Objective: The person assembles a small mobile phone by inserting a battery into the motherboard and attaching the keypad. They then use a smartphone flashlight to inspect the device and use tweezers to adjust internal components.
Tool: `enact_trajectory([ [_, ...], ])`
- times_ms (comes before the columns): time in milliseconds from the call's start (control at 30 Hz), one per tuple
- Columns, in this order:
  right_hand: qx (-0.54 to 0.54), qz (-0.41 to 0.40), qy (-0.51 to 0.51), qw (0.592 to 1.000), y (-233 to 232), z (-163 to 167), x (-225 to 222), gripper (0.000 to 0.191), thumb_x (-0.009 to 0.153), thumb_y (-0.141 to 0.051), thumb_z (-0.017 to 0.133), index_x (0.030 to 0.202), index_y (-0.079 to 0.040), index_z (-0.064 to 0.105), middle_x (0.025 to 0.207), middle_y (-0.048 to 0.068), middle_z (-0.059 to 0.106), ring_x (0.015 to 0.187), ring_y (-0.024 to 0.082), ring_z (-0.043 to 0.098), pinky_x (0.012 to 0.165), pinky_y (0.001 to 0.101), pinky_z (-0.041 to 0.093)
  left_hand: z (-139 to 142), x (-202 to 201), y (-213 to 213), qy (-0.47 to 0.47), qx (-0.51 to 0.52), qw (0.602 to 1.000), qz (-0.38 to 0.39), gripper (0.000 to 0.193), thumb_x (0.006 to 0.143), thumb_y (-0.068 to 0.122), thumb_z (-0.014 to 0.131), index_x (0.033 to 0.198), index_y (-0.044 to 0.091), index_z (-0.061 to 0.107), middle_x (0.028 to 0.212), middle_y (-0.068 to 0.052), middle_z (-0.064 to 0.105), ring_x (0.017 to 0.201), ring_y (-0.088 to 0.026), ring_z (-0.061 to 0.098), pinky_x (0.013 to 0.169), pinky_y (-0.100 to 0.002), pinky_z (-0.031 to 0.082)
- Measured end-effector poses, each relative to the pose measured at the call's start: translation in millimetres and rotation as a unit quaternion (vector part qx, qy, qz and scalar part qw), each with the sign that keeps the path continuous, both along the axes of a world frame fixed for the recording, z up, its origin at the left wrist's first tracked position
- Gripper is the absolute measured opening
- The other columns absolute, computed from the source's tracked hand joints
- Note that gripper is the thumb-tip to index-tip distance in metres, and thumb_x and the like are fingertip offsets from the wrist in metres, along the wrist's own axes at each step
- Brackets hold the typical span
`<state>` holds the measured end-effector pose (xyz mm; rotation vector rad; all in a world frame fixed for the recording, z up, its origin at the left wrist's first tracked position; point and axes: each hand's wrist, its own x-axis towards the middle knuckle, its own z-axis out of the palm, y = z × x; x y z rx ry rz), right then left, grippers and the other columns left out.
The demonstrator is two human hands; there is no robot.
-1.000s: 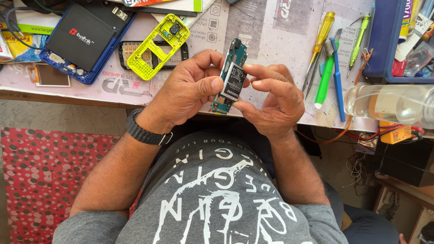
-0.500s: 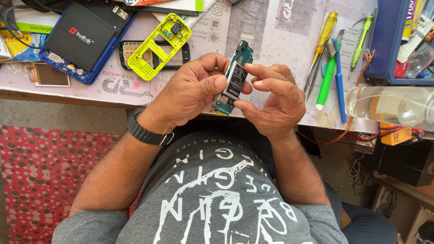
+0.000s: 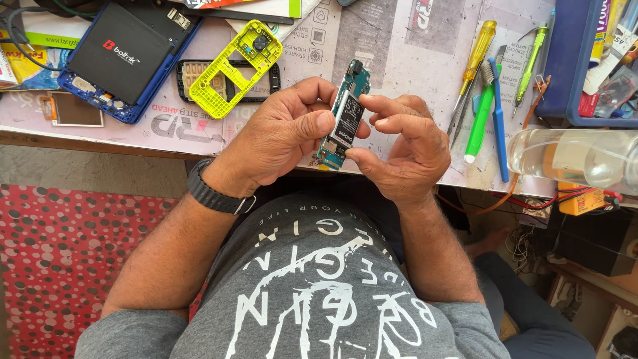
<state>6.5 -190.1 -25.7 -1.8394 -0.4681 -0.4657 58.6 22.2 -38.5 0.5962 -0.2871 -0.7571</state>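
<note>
Centre of frame, just above the table edge: left hand (image 3: 279,143) and right hand (image 3: 405,149) both closed on a phone board (image 3: 345,116), a narrow teal circuit board standing nearly upright, tilted slightly right at the top. Its middle carries a black-and-white rectangular part with a label; small metal components show at the top end and a connector at the bottom. Left thumb presses the board's left edge; right thumb props the lower end, right fingers curl over the right side. The board's back and much of its right edge are hidden by fingers; fine components too small to make out. Upper left: a blue phone (image 3: 126,56) lying open, cut off by the frame top. Beside it a yellow frame (image 3: 232,66) lies over a black keypad bezel (image 3: 189,83). Right: clear bottle (image 3: 578,156), cut off at the edge; green toothbrush (image 3: 480,113); yellow screwdriver (image 3: 475,63).
</note>
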Motion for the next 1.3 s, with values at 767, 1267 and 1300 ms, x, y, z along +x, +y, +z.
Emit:
enact_trajectory([
  [767, 0.004, 0.010, 0.010, 1.000, 1.0, 1.5, -0.6, 0.049, 0.083, -0.022, 0.093, 0.116, -0.010, 0.059, 0.127, 0.017, 0.072, 0.101, 0.016, 0.066, 0.085, 0.0284, 0.058, -1.6, -0.8, 1.3, 0.011, -0.004, 1.000, -0.006, 0.048, 0.102, 0.031, 0.075, 0.132, 0.000, 0.055, 0.124, -0.019, 0.069, 0.115, -0.022, 0.070, 0.098, -0.034, 0.060],
  [1267, -0.014, 0.022, -0.005, 1.000, 2.2, 7.9, 2.9, 0.048, 0.081, -0.011, 0.092, 0.117, -0.008, 0.062, 0.128, 0.016, 0.071, 0.100, 0.018, 0.063, 0.087, 0.0302, 0.056, 1.1, -1.2, -0.5, -0.013, 0.027, 0.999, 0.013, 0.040, 0.102, 0.022, 0.073, 0.130, -0.001, 0.054, 0.119, -0.017, 0.070, 0.113, -0.019, 0.070, 0.098, -0.034, 0.061],
  [1300, -0.014, 0.024, -0.005, 1.000, 2.1, 8.5, 3.2, 0.048, 0.081, -0.011, 0.092, 0.118, -0.009, 0.062, 0.128, 0.016, 0.071, 0.100, 0.018, 0.063, 0.087, 0.0305, 0.056, 0.9, -1.2, -0.5, -0.018, 0.029, 0.999, 0.014, 0.039, 0.102, 0.021, 0.073, 0.129, -0.001, 0.054, 0.119, -0.017, 0.070, 0.114, -0.019, 0.070, 0.098, -0.034, 0.061],
])
